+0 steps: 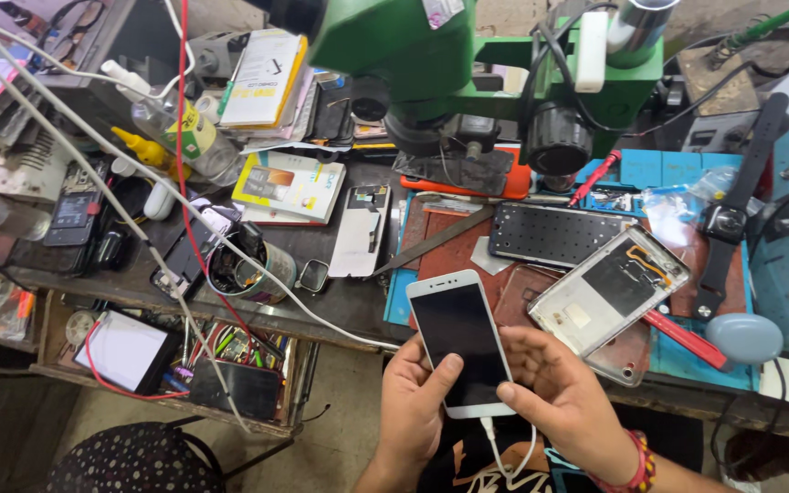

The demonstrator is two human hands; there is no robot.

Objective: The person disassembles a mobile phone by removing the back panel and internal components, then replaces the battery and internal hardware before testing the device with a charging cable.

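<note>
- Your left hand and right hand close together on a white smartphone, held just off the near edge of the bench, screen up and dark.
- Left hand: fingers wrap the lower left side, thumb lying on the glass. Right hand: thumb and fingers curl around the lower right edge; a red beaded bracelet circles that wrist.
- A white cable is plugged into the phone's bottom end and loops down between your wrists. Judged from this hold, keep slack in it so the plug is not levered sideways in its port.
- Support the phone by its side rails rather than pressing the glass; the face is smooth and glossy, likely slippery, and the body is thin and flat with rounded corners.
- Just beyond your right hand lies an opened phone shell, pale metal, inner side up, overlapping a reddish work mat of dull, matte surface.
- A dark perforated plate lies farther back; a wristwatch with a black strap rests to the right.
- A green microscope, painted metal, overhangs the bench.
- To the left stand a cup of tools and clear plastic bottles.
</note>
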